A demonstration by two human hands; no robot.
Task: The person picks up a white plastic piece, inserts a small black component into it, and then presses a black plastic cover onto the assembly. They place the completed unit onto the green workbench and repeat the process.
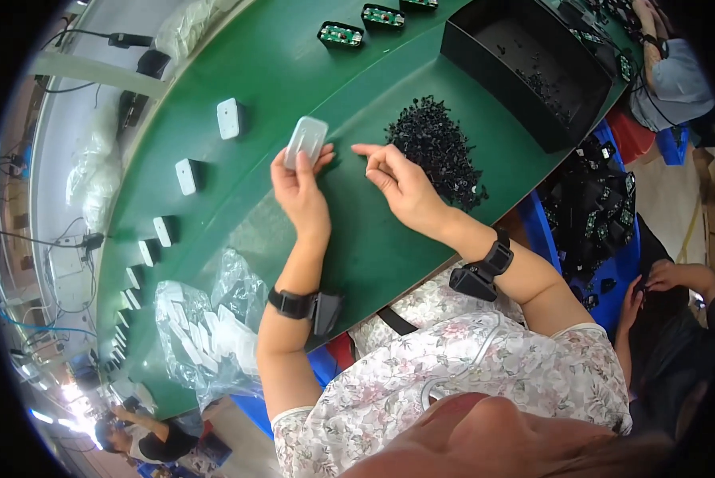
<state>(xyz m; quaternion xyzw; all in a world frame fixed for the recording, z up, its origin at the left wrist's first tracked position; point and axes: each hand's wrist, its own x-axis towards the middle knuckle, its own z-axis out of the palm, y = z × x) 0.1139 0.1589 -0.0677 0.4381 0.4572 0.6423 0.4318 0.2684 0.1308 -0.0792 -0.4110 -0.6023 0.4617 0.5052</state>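
My left hand (302,199) is closed on a pale, rounded rectangular plastic cover (307,139), gripping its lower end between thumb and fingers above the green table. To the right, my right hand (409,190) is apart from the cover. Its index finger points left, its thumb stands away from it, and the other fingers are curled; I see nothing in it. Just beyond that hand lies a heap of small black parts (433,143), too small to name.
White casings (228,119) stand in a curved row along the left. A clear bag (228,275) with pale covers lies at the near left. Casings with green circuit boards (341,34) stand at the far edge. A black box (485,99) is far right. Co-workers sit nearby.
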